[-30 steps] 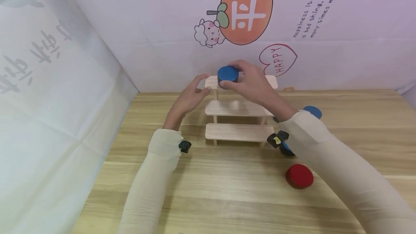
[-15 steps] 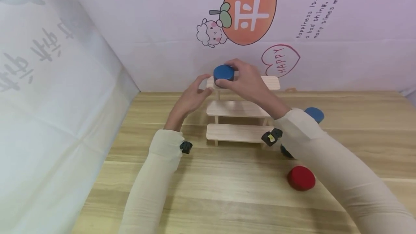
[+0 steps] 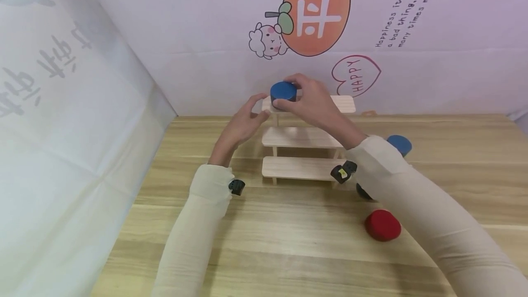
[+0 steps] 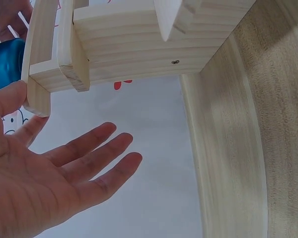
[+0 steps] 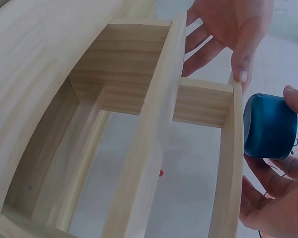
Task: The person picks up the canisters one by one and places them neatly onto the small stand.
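My right hand [image 3: 316, 104], gripping the blue tin [image 3: 283, 90], has shifted toward nine o'clock, probably aligning it; my left hand [image 3: 243, 125] pinches the top shelf [image 3: 344, 104].

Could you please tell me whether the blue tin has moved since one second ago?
Yes, the blue tin has shifted left, closer to the left end of the top shelf, in the head view.

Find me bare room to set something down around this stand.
Free: the tabletop in front of the wooden stand, between left sleeve and red container; also visible stretches of the lower two shelves. Crowded: the top shelf's left end, with left hand, right hand and blue container; and right of the stand, beneath the right sleeve.
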Motion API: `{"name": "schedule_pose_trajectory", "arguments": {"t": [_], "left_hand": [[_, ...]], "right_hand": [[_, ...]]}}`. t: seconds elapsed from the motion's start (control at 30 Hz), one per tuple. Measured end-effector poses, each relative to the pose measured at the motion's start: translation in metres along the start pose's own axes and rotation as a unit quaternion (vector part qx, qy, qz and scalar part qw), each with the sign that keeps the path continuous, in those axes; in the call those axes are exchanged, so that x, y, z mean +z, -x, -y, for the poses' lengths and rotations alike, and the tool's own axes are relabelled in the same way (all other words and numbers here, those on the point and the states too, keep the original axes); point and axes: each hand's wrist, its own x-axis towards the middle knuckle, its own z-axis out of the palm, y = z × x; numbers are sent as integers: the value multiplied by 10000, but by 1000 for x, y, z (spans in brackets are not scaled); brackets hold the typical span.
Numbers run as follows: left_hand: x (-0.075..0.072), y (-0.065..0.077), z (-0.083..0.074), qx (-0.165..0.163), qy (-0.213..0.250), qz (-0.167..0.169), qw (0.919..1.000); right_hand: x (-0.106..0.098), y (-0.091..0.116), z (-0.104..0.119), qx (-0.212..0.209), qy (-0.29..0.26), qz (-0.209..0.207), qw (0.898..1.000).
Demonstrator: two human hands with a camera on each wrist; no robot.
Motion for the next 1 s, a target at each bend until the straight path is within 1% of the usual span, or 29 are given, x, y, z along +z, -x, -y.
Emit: {"name": "schedule_pose_trajectory", "arguments": {"t": [0.4, 0.7, 1.0], "left_hand": [[1, 0, -3, -28, -38, 9, 10000], [2, 1, -1, -73, 102, 25, 9999], [2, 0, 1, -82, 95, 6, 9999]], "right_hand": [[4, -3, -1, 137, 33, 92, 9999], [7, -3, -2, 189, -98, 148, 9997], [8, -3, -3, 274, -148, 197, 9993]]}}
